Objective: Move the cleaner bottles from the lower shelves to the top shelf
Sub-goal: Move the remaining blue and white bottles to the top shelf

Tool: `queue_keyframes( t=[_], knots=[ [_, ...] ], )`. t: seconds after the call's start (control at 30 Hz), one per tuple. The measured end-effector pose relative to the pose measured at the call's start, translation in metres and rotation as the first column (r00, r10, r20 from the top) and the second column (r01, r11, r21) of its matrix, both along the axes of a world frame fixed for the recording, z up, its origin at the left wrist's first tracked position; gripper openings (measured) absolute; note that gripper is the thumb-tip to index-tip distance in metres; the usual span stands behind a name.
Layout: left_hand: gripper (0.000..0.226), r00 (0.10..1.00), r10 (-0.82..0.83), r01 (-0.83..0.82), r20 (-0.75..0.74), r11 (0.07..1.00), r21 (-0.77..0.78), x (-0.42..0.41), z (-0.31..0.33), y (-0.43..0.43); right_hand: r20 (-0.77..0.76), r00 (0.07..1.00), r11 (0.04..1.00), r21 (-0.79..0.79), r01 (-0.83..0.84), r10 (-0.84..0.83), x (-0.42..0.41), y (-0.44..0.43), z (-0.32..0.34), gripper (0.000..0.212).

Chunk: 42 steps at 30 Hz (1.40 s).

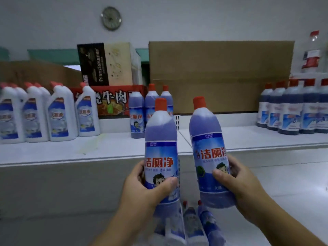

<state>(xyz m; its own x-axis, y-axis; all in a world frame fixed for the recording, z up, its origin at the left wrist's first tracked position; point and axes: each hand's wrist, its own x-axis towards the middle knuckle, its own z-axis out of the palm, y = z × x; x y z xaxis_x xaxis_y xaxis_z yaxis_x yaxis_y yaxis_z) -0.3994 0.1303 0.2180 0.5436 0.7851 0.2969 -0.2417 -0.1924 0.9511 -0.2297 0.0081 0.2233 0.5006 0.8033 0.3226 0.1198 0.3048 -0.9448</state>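
White wall rose behind the top shelf, with a clock hung on it. Cardboard, a Franziskaner box and a red carton lined the shelf's back edge. A spray bottle stood at its back right corner.

Seen from the head camera, the left hand had fingers and thumb wrapped round the lower body of the left bottle. The right hand gripped the right bottle the same way. Both bottles were upright and held in the air before the shelf's front edge, near its middle, neither touching it.

The task looked partly done. Three shelved purple bottles of the same kind stood near the middle of the shelf, toward the back. The two in hand seemed to be on their way up. Below the hands, the lower-shelf bottles waited; I counted at least three, too blurred to be sure.

Toward the shelf's left end stood white angled-neck bottles, four in the front row with more behind, the total unclear. Toward the right end stood dark bottles, at least five, cut off by the frame.
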Motion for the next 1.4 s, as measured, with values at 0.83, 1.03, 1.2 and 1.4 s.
queue_keyframes(
  t=[0.83, 1.03, 1.2, 1.4],
  knots=[
    [0.065, 0.919, 0.393, -0.357, -0.035, 0.864, 0.355, 0.07, 0.071, 0.237, 0.003, 0.995, 0.995, -0.011, 0.096, -0.096, 0.142, 0.26, 0.078, 0.062],
    [0.063, 0.929, 0.343, -0.266, -0.138, 0.878, 0.398, 0.073, 0.063, 0.243, 0.032, 0.998, 0.997, -0.051, 0.062, -0.06, 0.147, 0.268, 0.071, 0.063],
    [0.061, 0.921, 0.32, -0.2, -0.221, 0.877, 0.437, 0.077, 0.064, 0.241, 0.119, 0.992, 0.99, -0.124, 0.063, -0.049, 0.143, 0.271, 0.064, 0.058],
    [0.066, 0.911, 0.273, -0.127, -0.31, 0.899, 0.419, 0.067, 0.062, 0.24, 0.294, 0.955, 0.98, -0.176, 0.092, -0.036, 0.135, 0.263, 0.066, 0.045]
  ],
)
